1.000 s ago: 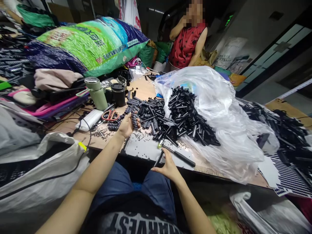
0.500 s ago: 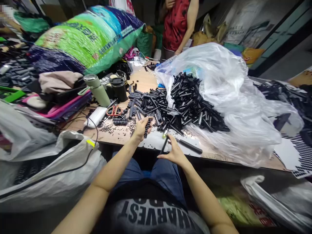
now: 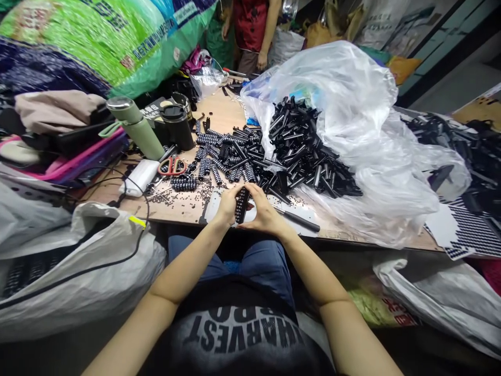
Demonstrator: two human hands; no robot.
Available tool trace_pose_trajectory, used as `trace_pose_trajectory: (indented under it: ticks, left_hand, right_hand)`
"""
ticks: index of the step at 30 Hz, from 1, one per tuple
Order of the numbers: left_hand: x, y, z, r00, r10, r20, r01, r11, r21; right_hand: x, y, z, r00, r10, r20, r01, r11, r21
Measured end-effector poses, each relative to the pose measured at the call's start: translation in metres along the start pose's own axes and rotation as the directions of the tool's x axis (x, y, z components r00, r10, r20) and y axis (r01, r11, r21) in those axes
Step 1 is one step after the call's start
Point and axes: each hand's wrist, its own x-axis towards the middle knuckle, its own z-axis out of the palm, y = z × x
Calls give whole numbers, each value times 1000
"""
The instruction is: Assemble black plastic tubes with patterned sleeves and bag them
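- I see my left hand (image 3: 226, 208) and my right hand (image 3: 263, 211) brought together at the near edge of the worktop (image 3: 183, 206), right in front of me.
- Between them they hold one black studded strip (image 3: 241, 204), standing roughly upright; the left grip is closed on its left side, the right grip closed on its right side, fingers curled round it.
- Just behind the hands lies a pile of similar studded strips (image 3: 213, 156), and beside it to the right a heap of plain black clips (image 3: 301, 156) spilling out of a clear plastic bag (image 3: 364, 130).
- A dark rod-like tool (image 3: 299, 220) lies on the worktop just right of my right hand, not touched.
- Further left I see red-handled scissors (image 3: 172, 166), a white power bank (image 3: 140, 177), a green flask (image 3: 136, 128) and a black cup (image 3: 178, 128).
- Small dark beads (image 3: 183, 198) are scattered near the scissors.
- At the far end another person (image 3: 254, 26) in a red top stands by the worktop.
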Motion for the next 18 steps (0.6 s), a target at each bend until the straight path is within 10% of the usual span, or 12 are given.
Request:
trace_pose_trajectory:
  ticks: [9, 12, 15, 18]
  left_hand:
    - [3, -8, -3, 986, -169, -5, 168, 975, 144]
    - [2, -16, -10, 996, -37, 81, 7, 942, 336]
    - [-1, -36, -23, 920, 306, 245, -390, 647, 655]
    - [3, -57, -39, 798, 380, 469, -570, 221, 791]
  right_hand:
    - [-10, 9, 17, 989, 148, -14, -147, 988, 38]
    - [-12, 14, 28, 976, 208, -73, -206, 978, 31]
    - [-16, 21, 44, 948, 285, -141, -288, 958, -2]
    - [-30, 29, 49, 932, 342, -119, -353, 931, -90]
